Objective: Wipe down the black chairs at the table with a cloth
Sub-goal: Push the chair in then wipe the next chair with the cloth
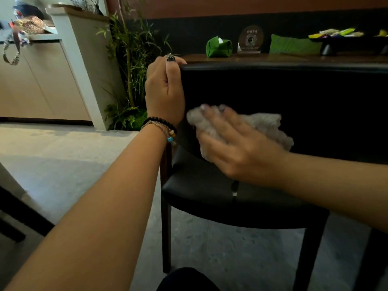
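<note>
1. The chair [273, 97] under my hands looks like black leather or vinyl — smooth, with a soft sheen on the seat.
2. The cloth [266, 124] beneath my right hand [237, 148] is grey, fuzzy and crumpled.
3. The chair's legs look like dark wood.
4. The desk [294, 58] top is dark wood — faintly glossy.
5. The floor [63, 164] is pale, speckled stone, matt.

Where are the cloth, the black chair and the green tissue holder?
cloth [264, 122], head view, bare crumpled part beyond the fingers.
black chair [294, 91], head view, middle of the backrest.
green tissue holder [218, 48], head view, its front fabric.
</note>
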### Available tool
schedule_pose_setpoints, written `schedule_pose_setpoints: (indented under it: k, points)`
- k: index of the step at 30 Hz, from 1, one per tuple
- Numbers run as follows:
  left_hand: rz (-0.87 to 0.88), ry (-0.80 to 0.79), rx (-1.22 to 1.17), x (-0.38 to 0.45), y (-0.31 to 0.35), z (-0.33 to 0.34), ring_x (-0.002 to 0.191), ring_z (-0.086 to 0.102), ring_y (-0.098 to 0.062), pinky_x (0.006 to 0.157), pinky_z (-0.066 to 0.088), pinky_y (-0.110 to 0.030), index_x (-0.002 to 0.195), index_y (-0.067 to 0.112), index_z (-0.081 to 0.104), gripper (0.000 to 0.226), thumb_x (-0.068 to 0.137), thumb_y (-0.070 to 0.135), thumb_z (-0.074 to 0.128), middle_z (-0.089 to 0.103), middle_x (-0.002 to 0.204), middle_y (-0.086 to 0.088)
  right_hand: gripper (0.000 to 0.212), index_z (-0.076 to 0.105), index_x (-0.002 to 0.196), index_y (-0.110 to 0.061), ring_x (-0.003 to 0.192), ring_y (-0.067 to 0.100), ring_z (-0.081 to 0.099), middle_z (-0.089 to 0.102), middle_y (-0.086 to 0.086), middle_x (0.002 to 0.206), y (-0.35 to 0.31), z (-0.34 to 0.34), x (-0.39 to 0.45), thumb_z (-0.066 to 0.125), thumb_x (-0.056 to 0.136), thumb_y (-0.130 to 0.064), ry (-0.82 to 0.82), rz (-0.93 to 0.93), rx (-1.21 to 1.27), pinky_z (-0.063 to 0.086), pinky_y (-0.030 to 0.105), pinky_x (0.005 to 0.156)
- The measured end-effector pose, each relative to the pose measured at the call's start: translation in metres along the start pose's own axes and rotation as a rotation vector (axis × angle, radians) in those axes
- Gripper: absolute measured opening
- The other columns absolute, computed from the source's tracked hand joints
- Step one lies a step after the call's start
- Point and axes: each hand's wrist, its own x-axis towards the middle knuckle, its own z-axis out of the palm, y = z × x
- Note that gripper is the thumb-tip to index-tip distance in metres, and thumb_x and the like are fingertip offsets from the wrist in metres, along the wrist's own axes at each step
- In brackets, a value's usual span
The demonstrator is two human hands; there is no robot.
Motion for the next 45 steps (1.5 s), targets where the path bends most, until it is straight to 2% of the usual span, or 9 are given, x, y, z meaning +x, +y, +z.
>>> schedule_pose_setpoints:
  k: [7, 14, 22, 25, 28, 31, 36, 41, 45]
  points:
    - [-0.023, 0.036, 0.022, -0.003, 0.005, 0.007, 0.091, 0.054, -0.023, 0.084, 0.041, -0.031, 0.091, 0.003, 0.062, 0.046, 0.096, 0.027, 0.023, 0.056, 0.089, -0.001, 0.031, 0.068, 0.116, -0.001, 0.132, 0.052, 0.038, 0.062, 0.018, 0.123, -0.027, 0.005, -0.04, 0.044, 0.098, -0.008, -0.27, -0.303, 0.039, 0.032, 0.056, 0.112]
    - [-0.062, 0.068, 0.052, -0.002, 0.005, 0.006, 0.089, 0.054, -0.029, 0.082, 0.041, -0.033, 0.09, 0.002, 0.06, 0.039, 0.099, 0.014, 0.024, 0.057, 0.089, -0.007, 0.032, 0.061, 0.123, 0.004, 0.132, 0.05, 0.04, 0.06, 0.023, 0.129, 0.052, -0.036, 0.012, 0.04, 0.102, -0.008, 0.187, 0.206, 0.222, 0.026, 0.057, 0.115]
    - [-0.153, 0.073, 0.181, -0.026, 0.043, 0.0, 0.108, 0.053, -0.016, 0.099, 0.04, -0.032, 0.111, 0.006, 0.062, 0.037, 0.098, 0.018, 0.029, 0.061, 0.112, -0.005, 0.028, 0.069, 0.118, -0.001, 0.131, 0.04, 0.046, 0.066, 0.015, 0.124, 0.032, -0.031, -0.049, 0.047, 0.101, -0.001, 0.085, -0.023, 0.237, 0.041, 0.05, 0.108]
    - [-0.107, 0.032, 0.281, -0.028, 0.072, 0.003, 0.098, 0.05, -0.011, 0.097, 0.04, -0.04, 0.103, 0.008, 0.065, 0.036, 0.096, 0.019, 0.032, 0.062, 0.101, -0.002, 0.03, 0.062, 0.125, 0.001, 0.137, 0.043, 0.039, 0.058, 0.016, 0.135, 0.047, -0.034, -0.057, 0.053, 0.097, 0.0, 0.217, 0.24, 0.325, 0.03, 0.055, 0.114]
    - [0.078, -0.125, 0.317, -0.023, 0.115, 0.024, 0.068, 0.05, -0.017, 0.07, 0.044, -0.038, 0.075, 0.011, 0.061, 0.034, 0.095, 0.022, 0.036, 0.056, 0.069, 0.0, 0.033, 0.061, 0.125, 0.004, 0.136, 0.047, 0.038, 0.054, 0.018, 0.136, 0.054, -0.038, -0.061, 0.058, 0.092, 0.001, 0.307, 0.382, 0.398, 0.028, 0.056, 0.114]
    - [0.175, -0.263, 0.407, -0.02, 0.154, 0.057, 0.05, 0.044, -0.019, 0.048, 0.03, -0.03, 0.067, 0.019, 0.045, 0.031, 0.096, 0.03, 0.038, 0.045, 0.056, 0.006, 0.038, 0.055, 0.126, 0.01, 0.13, 0.05, 0.043, 0.049, 0.022, 0.135, 0.05, -0.036, -0.065, 0.059, 0.09, -0.001, 0.434, 0.653, 0.458, 0.029, 0.055, 0.115]
    - [0.304, -0.554, 0.724, -0.014, 0.175, 0.103, 0.049, 0.038, -0.014, 0.048, 0.025, -0.027, 0.059, 0.017, 0.044, 0.051, 0.099, 0.046, 0.029, 0.043, 0.057, 0.005, 0.035, 0.052, 0.125, 0.016, 0.13, 0.031, 0.045, 0.048, 0.027, 0.133, 0.06, -0.033, -0.09, 0.049, 0.094, 0.0, 0.642, 1.178, 0.456, 0.034, 0.039, 0.114]
    - [0.453, -0.379, 0.848, -0.028, 0.176, 0.1, 0.036, 0.025, -0.009, 0.041, 0.016, -0.022, 0.047, 0.019, 0.039, 0.06, 0.098, 0.047, 0.024, 0.032, 0.041, 0.009, 0.036, 0.056, 0.129, 0.001, 0.129, 0.015, 0.047, 0.052, 0.011, 0.135, 0.091, -0.025, -0.113, 0.049, 0.094, -0.006, 0.64, 1.487, 0.581, 0.035, 0.022, 0.111]
    - [0.465, -0.334, 0.767, -0.031, 0.17, 0.103, 0.037, 0.032, -0.013, 0.04, 0.024, -0.023, 0.05, 0.02, 0.048, 0.054, 0.098, 0.04, 0.036, 0.04, 0.043, 0.008, 0.03, 0.052, 0.122, -0.018, 0.1, -0.004, 0.056, 0.056, -0.013, 0.11, 0.142, -0.012, -0.137, 0.055, 0.092, -0.015, 0.748, 1.953, 0.811, 0.046, 0.012, 0.082]
